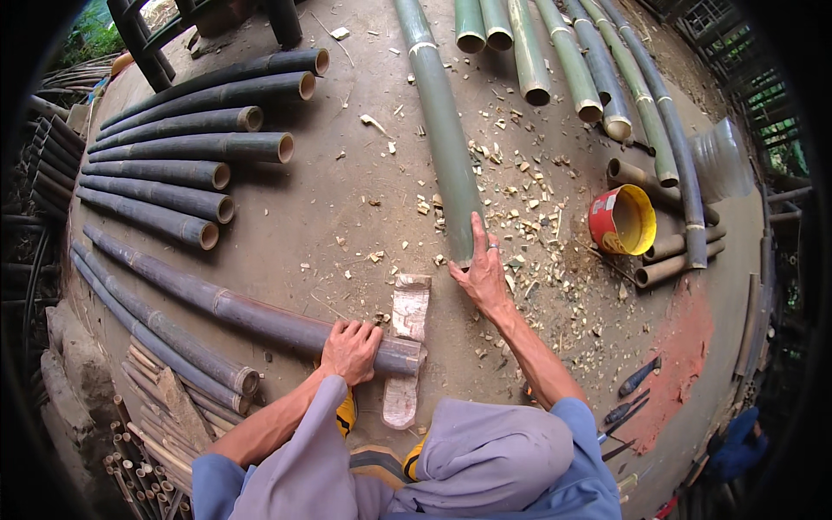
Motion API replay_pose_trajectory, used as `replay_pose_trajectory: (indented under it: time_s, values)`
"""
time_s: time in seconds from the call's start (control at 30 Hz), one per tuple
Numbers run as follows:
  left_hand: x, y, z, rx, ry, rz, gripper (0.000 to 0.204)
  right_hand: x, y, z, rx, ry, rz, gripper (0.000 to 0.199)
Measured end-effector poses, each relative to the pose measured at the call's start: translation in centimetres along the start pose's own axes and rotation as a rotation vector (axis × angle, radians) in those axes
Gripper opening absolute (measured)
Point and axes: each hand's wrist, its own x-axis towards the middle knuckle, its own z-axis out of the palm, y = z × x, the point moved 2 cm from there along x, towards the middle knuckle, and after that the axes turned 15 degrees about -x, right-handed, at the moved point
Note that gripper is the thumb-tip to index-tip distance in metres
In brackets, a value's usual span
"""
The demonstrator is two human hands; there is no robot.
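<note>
My left hand point(351, 352) is closed over a dark purplish bamboo pole point(234, 308), close to its near end. That end rests across a pale, chopped-looking wooden block point(412, 308) on the ground before my knees. Ahead and to the right, my right hand point(485, 276) grips the near end of a long green bamboo pole point(446, 139), thumb at its left edge and fingers along its right side. This green pole stretches away toward the far edge of the view. The undersides of both grips are hidden.
Dark bamboo lengths point(191, 146) lie in a row at the left. Green poles point(555, 52) lie far right, near a red and yellow bucket point(604, 218). Wood chips point(546, 217) litter the ground. Hand tools point(640, 377) lie near right; thin canes point(165, 416) are stacked near left.
</note>
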Motion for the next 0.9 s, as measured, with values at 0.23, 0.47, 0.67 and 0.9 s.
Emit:
replay_pose_trajectory:
  time_s: [0.23, 0.47, 0.67, 0.9]
  values:
    - [-0.5, 0.0, -0.1, -0.031, 0.006, -0.02, 0.045, 3.9, -2.4, 0.5, 0.803, -0.137, 0.146, 0.111]
    - [-0.6, -0.7, 0.5, 0.021, -0.019, 0.009, 0.053, 14.2, -7.4, -2.2, 0.698, -0.011, 0.093, 0.094]
    - [-0.5, -0.7, 0.4, -0.001, -0.012, 0.035, 0.056, -2.3, -2.9, -4.4, 0.578, 0.101, 0.211, 0.045]
    - [-1.6, -1.2, -2.5, -0.247, -0.109, 0.055, 0.089, -32.9, 6.4, -4.7, 0.511, 0.174, 0.853, 0.034]
